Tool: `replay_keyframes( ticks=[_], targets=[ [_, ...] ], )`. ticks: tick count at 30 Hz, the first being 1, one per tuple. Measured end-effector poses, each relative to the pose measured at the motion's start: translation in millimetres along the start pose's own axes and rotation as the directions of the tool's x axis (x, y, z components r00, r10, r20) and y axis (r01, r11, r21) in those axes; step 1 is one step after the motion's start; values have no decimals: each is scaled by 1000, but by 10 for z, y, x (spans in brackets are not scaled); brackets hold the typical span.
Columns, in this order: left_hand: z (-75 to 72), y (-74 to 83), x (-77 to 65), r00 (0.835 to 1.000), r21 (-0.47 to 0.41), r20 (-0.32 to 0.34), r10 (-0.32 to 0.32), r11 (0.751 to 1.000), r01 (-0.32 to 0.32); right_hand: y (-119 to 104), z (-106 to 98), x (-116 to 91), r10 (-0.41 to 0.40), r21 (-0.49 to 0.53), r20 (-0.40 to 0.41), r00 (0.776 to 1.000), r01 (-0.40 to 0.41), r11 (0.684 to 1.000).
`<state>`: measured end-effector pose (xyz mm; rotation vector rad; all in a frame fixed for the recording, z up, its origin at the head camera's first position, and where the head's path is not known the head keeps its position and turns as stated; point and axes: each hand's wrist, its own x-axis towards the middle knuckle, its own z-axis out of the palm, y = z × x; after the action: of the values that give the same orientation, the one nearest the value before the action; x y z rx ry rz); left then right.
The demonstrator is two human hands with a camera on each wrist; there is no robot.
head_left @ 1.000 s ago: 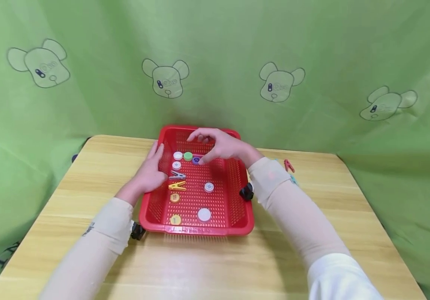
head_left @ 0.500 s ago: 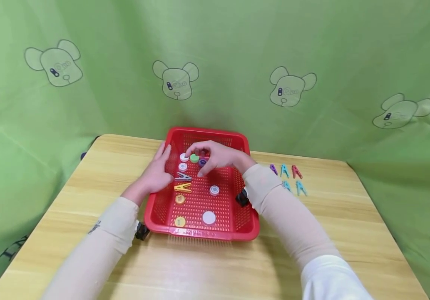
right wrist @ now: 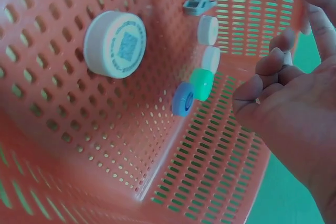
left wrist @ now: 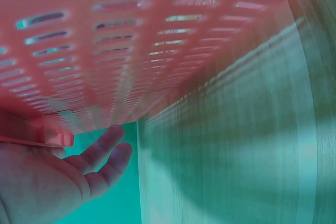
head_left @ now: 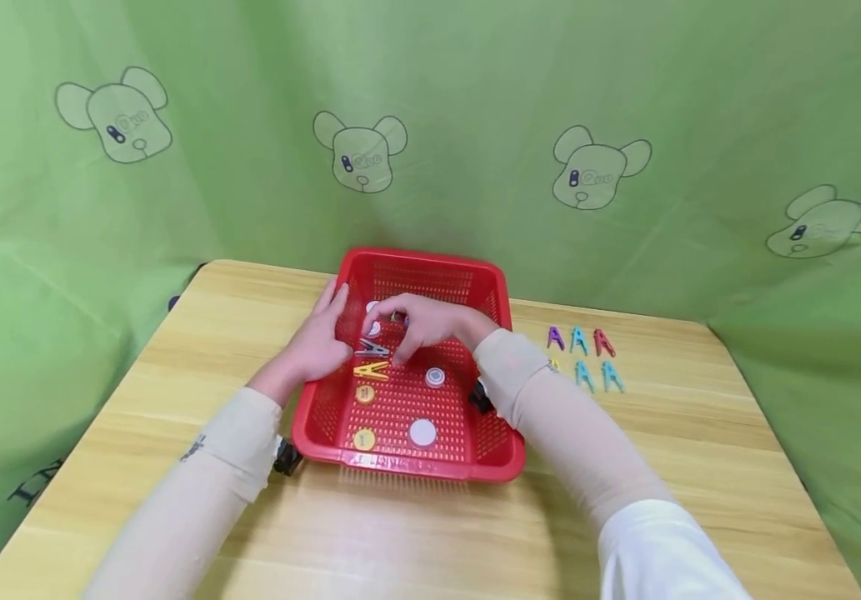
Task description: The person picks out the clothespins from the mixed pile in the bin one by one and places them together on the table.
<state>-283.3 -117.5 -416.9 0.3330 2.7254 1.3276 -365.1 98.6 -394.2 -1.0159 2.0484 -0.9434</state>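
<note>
My left hand (head_left: 317,346) holds the left rim of a red plastic basket (head_left: 415,468), thumb over the rim. Its other fingers lie outside, against the perforated wall in the left wrist view. Over the basket's inside is my right hand (head_left: 426,325), palm down, thumb and index finger apart with nothing between them. Their tips are near a grey clothespin (head_left: 372,350), with a yellow clothespin (head_left: 372,372) just in front. The right hand partly covers the caps behind in the head view. In the right wrist view, a green cap (right wrist: 203,84) and a blue cap (right wrist: 182,99) show.
Inside the basket also lie a round white cap (head_left: 434,377), a larger white disc (head_left: 422,432) and two yellow caps (head_left: 364,439). Right of it on the wooden table are several clothespins, including a red clothespin (head_left: 604,342). A green curtain (head_left: 468,167) hangs behind.
My right hand has moved from beside the purple-blue cap toward the left and front, near the grey clothespin. The head view has shifted, bringing more clothespins into sight. The left hand stays at the rim.
</note>
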Motion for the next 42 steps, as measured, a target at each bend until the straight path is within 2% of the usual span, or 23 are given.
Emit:
replay_keyframes(
  ticks=[6,13,20,24,29,42],
  targets=[
    [9,-16,1,1000,25,7,1,1000,-1,70,38,116,17,-25,105,994,-15,1000],
    [9,-22,6,1000,24,7,4,1000,-4,138,118,204,35,-116,167,985,-16,993],
    [25,-16,6,1000,19,13,7,1000,-7,159,174,215,54,-145,166,985,-30,989],
    [18,-14,0,1000,25,13,7,1000,-7,176,193,260,38,-173,182,983,-6,985],
    [6,-15,-1,1000,41,-1,24,999,-24,186,216,329,12,-249,194,981,37,968],
    [14,-48,8,1000,20,-1,20,1000,-20,207,249,392,27,-356,209,978,50,933]
  ],
)
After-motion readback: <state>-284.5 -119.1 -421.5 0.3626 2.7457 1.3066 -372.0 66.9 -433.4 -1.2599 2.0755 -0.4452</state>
